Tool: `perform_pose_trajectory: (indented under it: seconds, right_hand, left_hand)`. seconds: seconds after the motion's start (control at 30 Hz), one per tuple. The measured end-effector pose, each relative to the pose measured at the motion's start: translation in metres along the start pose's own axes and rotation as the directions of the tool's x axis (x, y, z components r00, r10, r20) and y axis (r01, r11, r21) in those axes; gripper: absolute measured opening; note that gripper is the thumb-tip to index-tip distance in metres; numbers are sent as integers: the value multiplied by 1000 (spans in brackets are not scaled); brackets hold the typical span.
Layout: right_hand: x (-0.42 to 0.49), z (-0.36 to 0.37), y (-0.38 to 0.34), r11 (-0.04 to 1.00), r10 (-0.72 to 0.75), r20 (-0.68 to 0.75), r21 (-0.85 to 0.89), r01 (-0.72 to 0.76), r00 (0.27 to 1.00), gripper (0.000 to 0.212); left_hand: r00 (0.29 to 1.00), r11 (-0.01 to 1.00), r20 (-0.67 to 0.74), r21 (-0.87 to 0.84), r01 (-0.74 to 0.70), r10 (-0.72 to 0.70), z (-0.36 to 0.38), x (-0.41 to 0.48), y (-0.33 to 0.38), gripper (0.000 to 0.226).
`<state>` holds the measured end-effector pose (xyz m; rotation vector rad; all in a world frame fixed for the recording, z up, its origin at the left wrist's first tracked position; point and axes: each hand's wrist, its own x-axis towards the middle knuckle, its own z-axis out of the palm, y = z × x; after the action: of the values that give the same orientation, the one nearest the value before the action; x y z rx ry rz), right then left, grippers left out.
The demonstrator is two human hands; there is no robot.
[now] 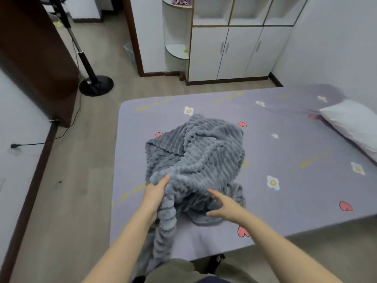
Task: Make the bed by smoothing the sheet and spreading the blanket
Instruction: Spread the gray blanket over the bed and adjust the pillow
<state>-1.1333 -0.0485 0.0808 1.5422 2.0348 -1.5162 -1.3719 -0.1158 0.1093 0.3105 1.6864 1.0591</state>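
The left hand [156,194] is gripping the bunched blanket [193,158] to find an edge, while the right hand [223,206] is hovering spread beside it over the sheet [285,139].

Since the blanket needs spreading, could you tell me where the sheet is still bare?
Bare lilac patterned sheet lies between the bunched grey ribbed fleece blanket and the white pillow, and along the far edge. It is crowded near the front left corner, where both hands work the blanket.

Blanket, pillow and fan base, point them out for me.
blanket [195,152], head view, middle of the bunched grey heap.
pillow [353,123], head view, its white top face.
fan base [96,85], head view, round black foot.
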Motion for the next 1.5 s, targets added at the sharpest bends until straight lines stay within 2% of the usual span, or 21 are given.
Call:
perform_pose_trajectory:
  seconds: [0.1,0.17,0.23,0.3,0.37,0.43,0.53,0.57,0.67,0.73,0.87,0.9,0.97,1.03,1.07,1.1,1.23,1.3,1.4,1.43,1.5]
  right_hand:
    - [9,20,-16,989,-149,20,-1,149,989,102]
    - [15,27,-34,992,-125,-99,-43,121,987,98]
    - [17,28,-43,996,-84,-275,-29,80,958,70]
    - [20,21,-46,977,-115,-387,125,175,915,11]
    - [25,6,-43,919,-101,-404,312,241,909,36]
    - [23,-15,-42,920,-116,-394,303,248,912,46]
    - [20,-49,-47,920,-178,-342,273,279,923,22]
    - [18,-58,-48,907,-224,-297,285,310,928,5]
    - [3,-86,-55,887,-331,-187,273,373,925,49]
    - [-7,-98,-60,888,-378,-123,232,397,918,60]
    - [-19,-105,-51,871,-370,0,349,346,929,26]
    - [-17,-105,-47,894,-341,6,313,322,940,21]
    - [-10,-103,-38,960,-273,-40,46,275,961,18]
    - [-2,-102,-32,943,-226,-131,-278,183,965,36]
    - [-1,-100,-30,933,-227,-176,-322,162,958,41]
    - [-1,-99,-30,943,-236,-217,-288,168,947,42]
    - [-12,-99,-52,926,-260,-258,206,316,930,28]
    - [-16,-100,-70,862,-275,-233,370,346,933,28]
    - [-15,-98,-100,805,-292,-219,470,363,931,31]
    - [-13,-96,-110,799,-309,-221,467,378,925,30]
    - [-11,-87,-131,788,-326,-238,466,402,915,30]
  left_hand:
    - [972,990,233,-138,5,28,29,-32,30,34]
    - [925,975,361,-219,-38,118,39,-54,47,38]
    - [874,954,434,-285,-95,217,36,-67,60,40]
    - [850,933,435,-323,-161,298,23,-74,66,37]
    - [870,934,373,-277,-226,321,7,-74,70,42]
    - [928,942,170,-110,-316,331,-9,-67,68,49]
    - [916,933,-181,120,-340,358,-35,-52,57,39]
    - [908,934,-221,115,-338,356,-42,-47,54,34]
    - [914,946,-242,56,-321,324,-55,-38,50,26]
    - [914,946,-256,6,-324,314,-53,-35,50,22]
    - [869,911,-310,-24,-412,385,-47,-30,51,7]
    - [851,899,-335,-26,-437,404,-46,-30,50,7]
    - [809,876,-385,-3,-483,444,-47,-30,51,4]
    - [779,861,-411,31,-508,474,-51,-30,54,8]
    - [775,861,-418,39,-506,474,-54,-31,56,8]
    - [773,863,-419,53,-503,476,-58,-32,58,7]
    - [731,839,-417,199,-506,540,-75,-32,62,7]
    - [738,833,-387,241,-498,553,-75,-30,64,34]
    - [712,776,-377,503,-380,593,-54,-38,59,80]
    - [672,694,-323,597,-401,667,-41,-45,54,81]
    - [692,592,-84,598,-541,717,-11,-57,37,75]
